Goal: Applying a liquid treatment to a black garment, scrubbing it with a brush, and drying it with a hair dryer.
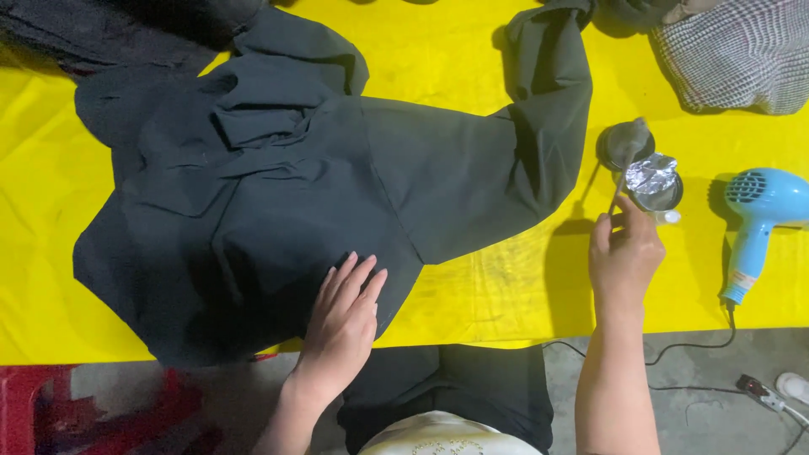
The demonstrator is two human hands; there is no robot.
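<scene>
**Pressing a dark jacket flat while the other hand works a thin tool**

Lying spread over the yellow table cover [506, 295], the dark jacket [278, 194] fills the left and middle of the scene, one sleeve bent up toward the far edge. The left hand [341, 324] rests palm down on the jacket's near hem, fingers spread apart and flat, gripping nothing.

To the right, the right hand [625, 257] is closed around the lower end of a thin stick-like tool [622, 181], fingers pinched together on it. The tool's far end reaches up to a small round dish [625, 145], and just beside it on the right sits a second small container topped with crumpled foil [653, 175].

Farther right, a light blue hair dryer [758, 219] lies on the cover, handle pointing toward the near edge, its cord running off to the floor. A checked cloth [737, 55] sits at the far right corner. More dark fabric [109, 29] is heaped at the far left.
</scene>
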